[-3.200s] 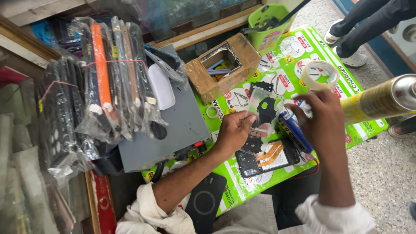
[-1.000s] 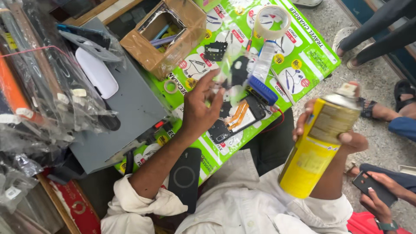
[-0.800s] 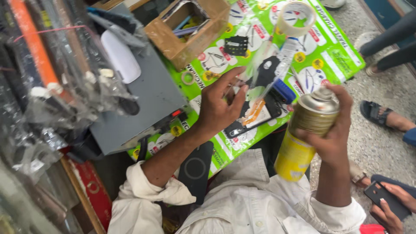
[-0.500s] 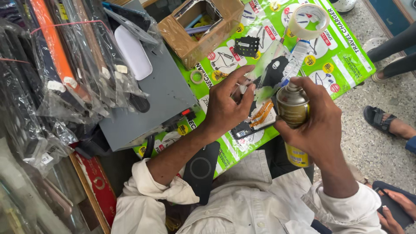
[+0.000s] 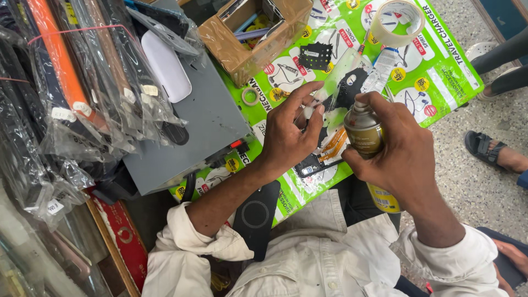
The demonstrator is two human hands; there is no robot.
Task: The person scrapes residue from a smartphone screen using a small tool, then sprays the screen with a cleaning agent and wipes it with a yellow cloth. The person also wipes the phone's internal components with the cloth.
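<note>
Now spraying step: right hand (image 5: 404,159) clamped round spray can (image 5: 364,132), nozzle toward small part pinched in left hand (image 5: 289,135) fingers above green desk (image 5: 440,60). Next needs steady aim, short press.

The open brown cardboard box (image 5: 250,33) sat at the far end of the green printed bench (image 5: 440,66), with the roll of clear tape (image 5: 397,22) to its right. The flat grey metal case (image 5: 198,124) lay left of the bench, and the hanging plastic-wrapped phone covers (image 5: 71,93) stood further left. The opened black phone (image 5: 324,157) lay on the bench between the hands, the yellow spray can (image 5: 366,137) just right of it.
</note>
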